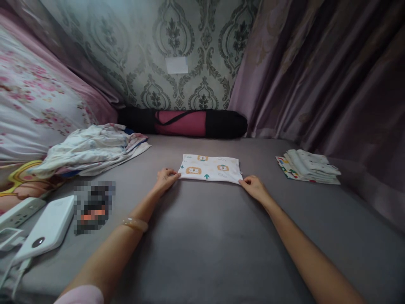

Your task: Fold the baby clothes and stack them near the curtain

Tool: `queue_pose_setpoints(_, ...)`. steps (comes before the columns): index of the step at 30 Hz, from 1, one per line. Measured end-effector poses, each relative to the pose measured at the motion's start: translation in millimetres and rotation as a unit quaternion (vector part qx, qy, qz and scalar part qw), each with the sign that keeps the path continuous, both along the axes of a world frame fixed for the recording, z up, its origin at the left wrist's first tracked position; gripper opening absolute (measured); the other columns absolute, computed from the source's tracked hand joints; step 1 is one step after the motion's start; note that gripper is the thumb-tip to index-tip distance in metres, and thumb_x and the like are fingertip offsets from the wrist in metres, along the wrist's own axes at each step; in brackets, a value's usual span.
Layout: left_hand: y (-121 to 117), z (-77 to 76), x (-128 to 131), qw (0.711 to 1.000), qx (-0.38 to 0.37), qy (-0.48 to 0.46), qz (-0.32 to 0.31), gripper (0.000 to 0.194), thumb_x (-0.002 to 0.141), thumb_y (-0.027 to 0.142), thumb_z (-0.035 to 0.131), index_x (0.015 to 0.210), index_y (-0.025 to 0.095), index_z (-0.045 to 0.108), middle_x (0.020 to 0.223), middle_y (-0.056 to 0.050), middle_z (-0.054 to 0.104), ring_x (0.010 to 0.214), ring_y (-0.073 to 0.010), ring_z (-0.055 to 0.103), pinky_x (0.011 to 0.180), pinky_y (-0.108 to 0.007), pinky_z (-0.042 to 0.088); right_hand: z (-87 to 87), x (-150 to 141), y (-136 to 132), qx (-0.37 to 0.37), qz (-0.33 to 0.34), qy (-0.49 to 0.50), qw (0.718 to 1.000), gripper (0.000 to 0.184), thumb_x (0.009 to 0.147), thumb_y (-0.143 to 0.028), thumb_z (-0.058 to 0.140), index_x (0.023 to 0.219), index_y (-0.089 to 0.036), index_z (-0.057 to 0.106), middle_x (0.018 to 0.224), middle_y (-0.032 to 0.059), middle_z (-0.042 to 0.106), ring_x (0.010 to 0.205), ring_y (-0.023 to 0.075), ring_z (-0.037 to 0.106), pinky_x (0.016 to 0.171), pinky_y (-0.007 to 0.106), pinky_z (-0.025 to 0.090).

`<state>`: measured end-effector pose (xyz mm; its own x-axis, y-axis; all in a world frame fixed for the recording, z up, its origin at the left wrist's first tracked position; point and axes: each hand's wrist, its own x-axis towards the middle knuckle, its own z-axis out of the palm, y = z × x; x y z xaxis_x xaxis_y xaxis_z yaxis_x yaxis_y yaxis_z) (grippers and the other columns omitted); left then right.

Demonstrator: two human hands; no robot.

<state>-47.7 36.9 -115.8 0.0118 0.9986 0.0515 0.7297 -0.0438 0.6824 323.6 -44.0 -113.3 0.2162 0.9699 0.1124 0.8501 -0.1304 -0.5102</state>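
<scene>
A white cloth [210, 168] printed with tan lion faces and green leaves lies folded into a flat rectangle on the grey sheet [209, 236]. Its near left corner is pinched between the fingers of my left hand [167, 178]. At the near right corner, my right hand [253, 187] grips the edge between thumb and fingers. The cloth's near edge runs straight between both hands.
Folded cloths [310, 166] are stacked at the right. A rumpled pile of cloths [91, 145] lies left, with a white power bank [47, 228] and a power strip [23, 213] nearer. A black and maroon long bag [182, 123] rests along the patterned wall.
</scene>
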Motion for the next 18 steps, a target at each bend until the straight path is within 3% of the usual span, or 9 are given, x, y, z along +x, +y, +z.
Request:
queue_pose_setpoints(4, 0, 0.1, 1, 0.998, 0.005, 0.062, 0.002, 0.021, 0.075, 0.033, 0.059, 0.083, 0.019, 0.072, 0.104, -0.011, 0.065, 0.098, -0.0256, 0.057, 0.089, -0.036, 0.043, -0.5, -1, -1, 0.004, -0.023, -0.037, 0.999, 0.018, 0.078, -0.032, 0.060, 0.070, -0.017, 0.066, 0.086, 0.0071, 0.065, 0.084, 0.0181, 0.061, 0.077, 0.026, 0.043)
queue_pose_setpoints(8, -5, 1.1, 4, 0.996, 0.012, 0.089, 0.011, 0.030, 0.079, 0.032, 0.056, 0.101, 0.017, 0.068, 0.103, -0.011, 0.066, 0.096, -0.0251, 0.058, 0.086, -0.036, 0.044, 7.3, 1, 5, -0.049, -0.035, -0.029, 0.998, 0.017, 0.079, -0.032, 0.060, 0.085, -0.017, 0.067, 0.089, 0.0069, 0.067, 0.083, 0.0186, 0.061, 0.076, 0.026, 0.044)
queue_pose_setpoints(10, -8, 1.8, 9, 0.994, 0.050, 0.096, 0.011, 0.033, 0.084, 0.034, 0.051, 0.110, 0.016, 0.063, 0.109, -0.012, 0.065, 0.102, -0.0253, 0.057, 0.090, -0.037, 0.043, 13.9, -3, 11, -0.035, -0.047, -0.044, 0.997, 0.022, 0.085, -0.030, 0.052, 0.095, -0.016, 0.066, 0.095, 0.0098, 0.067, 0.088, 0.0204, 0.061, 0.080, 0.029, 0.044)
queue_pose_setpoints(14, -16, 1.9, 24, 0.972, 0.171, 0.137, -0.088, 0.038, 0.094, 0.033, 0.035, 0.125, 0.018, 0.053, 0.132, -0.011, 0.054, 0.124, -0.0227, 0.047, 0.105, -0.039, 0.032, 24.9, -34, 32, 0.047, 0.024, -0.115, 0.992, 0.041, 0.094, -0.026, 0.033, 0.125, -0.012, 0.056, 0.131, 0.0157, 0.054, 0.122, 0.0239, 0.047, 0.102, 0.034, 0.033)
queue_pose_setpoints(18, -20, -4.3, 32, 0.947, 0.167, 0.208, -0.178, 0.047, 0.098, 0.039, 0.026, 0.137, 0.019, 0.043, 0.148, -0.010, 0.038, 0.139, -0.0234, 0.028, 0.113, -0.043, 0.019, 23.6, -67, 57, 0.015, 0.096, -0.170, 0.981, 0.057, 0.096, -0.037, 0.024, 0.144, -0.007, 0.033, 0.151, 0.0136, 0.029, 0.141, 0.0261, 0.020, 0.114, 0.042, 0.013)
